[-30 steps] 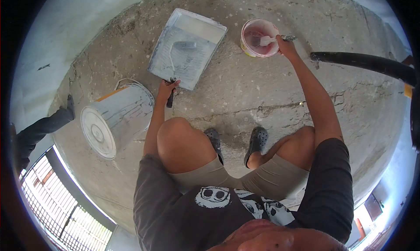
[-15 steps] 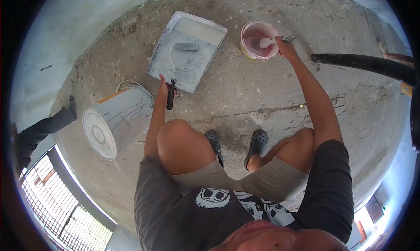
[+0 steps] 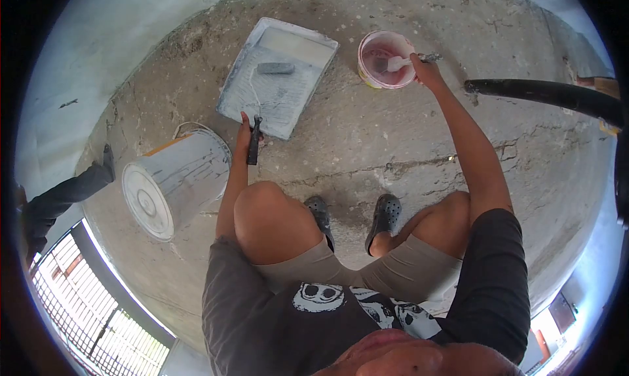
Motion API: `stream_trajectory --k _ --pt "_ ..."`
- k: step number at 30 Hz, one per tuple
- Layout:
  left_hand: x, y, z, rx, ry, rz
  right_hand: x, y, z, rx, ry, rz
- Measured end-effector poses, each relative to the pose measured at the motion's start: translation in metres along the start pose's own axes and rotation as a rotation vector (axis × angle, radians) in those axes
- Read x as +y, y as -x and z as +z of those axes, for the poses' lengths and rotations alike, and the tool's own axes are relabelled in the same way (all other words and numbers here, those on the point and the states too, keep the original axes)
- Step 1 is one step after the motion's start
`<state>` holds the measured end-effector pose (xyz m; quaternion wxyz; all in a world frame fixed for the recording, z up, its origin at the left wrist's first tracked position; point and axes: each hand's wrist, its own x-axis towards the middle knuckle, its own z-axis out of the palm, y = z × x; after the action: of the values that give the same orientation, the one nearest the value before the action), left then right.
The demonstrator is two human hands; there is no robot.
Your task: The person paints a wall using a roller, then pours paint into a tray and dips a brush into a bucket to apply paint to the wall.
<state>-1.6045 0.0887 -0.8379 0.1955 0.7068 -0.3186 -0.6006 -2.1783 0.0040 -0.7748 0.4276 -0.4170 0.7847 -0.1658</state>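
My left hand (image 3: 243, 140) grips the near edge of a paint tray (image 3: 288, 111), thumb up along its side. In the tray lies a paint roller (image 3: 275, 68) with grey-white paint on its sleeve, its black handle (image 3: 253, 145) sticking out over the near edge beside my fingers. The tray's far end holds a pale pool of paint. My right hand (image 3: 426, 73) is closed at the rim of a small paint bucket (image 3: 367, 78), pink-stained inside. A white paintbrush (image 3: 397, 63) stands head-down in it, its handle passing under my thumb at the rim.
A large lidded paint pail (image 3: 196, 163) lies on its side at the left. Behind it shows a person's leg in dark trousers (image 3: 72, 186). A thick black pipe (image 3: 544, 94) juts in from the right. The concrete floor (image 3: 354, 147) is cracked; my feet in clogs (image 3: 387, 212) rest on it.
The tray, with the roller in it, and the small bucket have both shifted slightly to the left along with my hands. My grips look the same.
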Motion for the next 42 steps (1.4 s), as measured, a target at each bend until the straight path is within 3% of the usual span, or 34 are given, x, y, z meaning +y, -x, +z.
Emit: stream_trajectory --k 8,13,17,25,32,38,42 --pt "-0.018 -0.018 -0.003 -0.148 0.322 -0.076 -0.001 -0.001 0.001 0.013 -0.029 0.021" --pt "0.024 0.027 0.026 -0.085 0.591 -0.079 0.004 -0.004 0.002 0.012 -0.049 0.011" --pt "0.014 0.016 0.014 -0.142 0.535 -0.087 0.004 -0.004 0.002 0.019 -0.027 -0.012" --pt "-0.007 -0.008 0.001 0.034 0.155 -0.059 0.003 -0.003 0.003 0.040 -0.049 -0.040" --pt "-0.004 -0.003 -0.002 0.000 0.192 0.000 0.004 -0.005 0.002 0.020 -0.005 0.003" --pt "0.005 0.011 -0.004 0.088 0.131 0.031 -0.002 -0.002 0.001 0.011 0.032 -0.014" --pt "0.010 0.017 -0.005 0.086 0.092 -0.080 0.000 -0.003 0.002 0.027 -0.005 -0.034"
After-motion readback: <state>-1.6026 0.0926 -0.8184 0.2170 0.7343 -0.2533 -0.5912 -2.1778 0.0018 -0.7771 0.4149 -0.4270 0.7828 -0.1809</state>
